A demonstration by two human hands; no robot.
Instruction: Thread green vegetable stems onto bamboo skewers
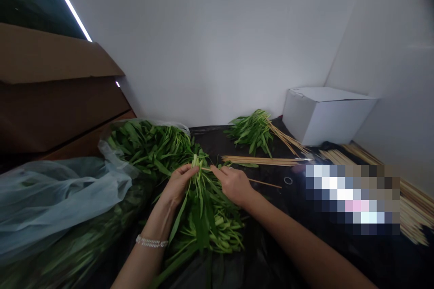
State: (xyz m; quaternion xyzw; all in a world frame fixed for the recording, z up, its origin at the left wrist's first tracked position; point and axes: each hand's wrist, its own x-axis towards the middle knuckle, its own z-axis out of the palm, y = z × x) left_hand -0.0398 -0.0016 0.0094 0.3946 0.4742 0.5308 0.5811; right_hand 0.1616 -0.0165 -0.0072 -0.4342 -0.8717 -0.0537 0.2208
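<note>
My left hand (181, 179) is closed on a small bunch of leafy green stems (200, 176), pinched near their cut ends, with the leaves hanging down. Close beside it on the right, my right hand (235, 184) is closed round a thin wooden skewer (264, 183); its tip meets the stems and its rear end sticks out to the right behind the hand. Under both hands lies a loose pile of greens (225, 232). Beyond my right hand, a row of bare skewers (261, 160) rests on the dark sheet.
Greens fill an open plastic bag (117, 153) at the left, near a bluish plastic bag (64, 194) and a cardboard box (61, 58). Skewered greens (252, 131) lie at the back. A white box (328, 113), many skewers (412, 207) and a blurred-out patch are at the right.
</note>
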